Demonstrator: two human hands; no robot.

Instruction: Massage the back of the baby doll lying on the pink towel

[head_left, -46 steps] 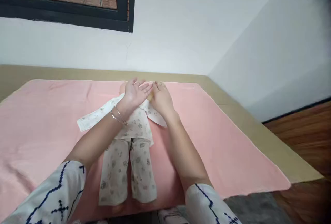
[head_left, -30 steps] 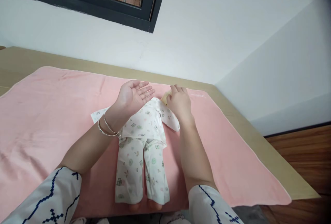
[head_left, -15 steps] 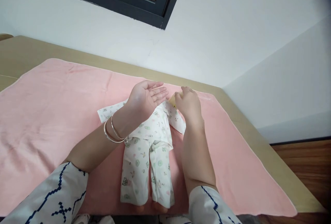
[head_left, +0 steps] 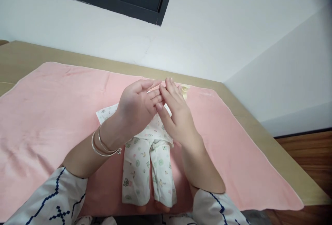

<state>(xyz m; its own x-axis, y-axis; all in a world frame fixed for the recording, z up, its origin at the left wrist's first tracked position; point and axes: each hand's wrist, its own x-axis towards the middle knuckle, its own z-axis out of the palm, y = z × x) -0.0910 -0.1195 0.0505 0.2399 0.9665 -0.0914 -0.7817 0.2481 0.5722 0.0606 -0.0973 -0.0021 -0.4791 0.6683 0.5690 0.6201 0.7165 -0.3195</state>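
Observation:
A doll in a white printed baby suit [head_left: 149,169] lies face up on a pink blanket [head_left: 52,114], legs toward me. My left hand [head_left: 136,105] hovers above the doll's chest, palm up, fingers apart, with bangles on the wrist. My right hand [head_left: 175,114] is raised beside it, fingers stretched out and touching the left hand's fingertips. Neither hand holds anything that I can see. A small pale yellow thing [head_left: 184,91] lies on the blanket just beyond my right hand. The doll's head is hidden behind my hands.
The pink blanket covers a tan table [head_left: 272,149] set against a white wall. A dark window frame [head_left: 103,0] is above. Wooden floor [head_left: 308,155] shows at the right, past the table's edge.
My right hand has lifted off the doll's shoulder and come left to meet my left hand's fingers. The small yellow thing now lies on the blanket, uncovered.

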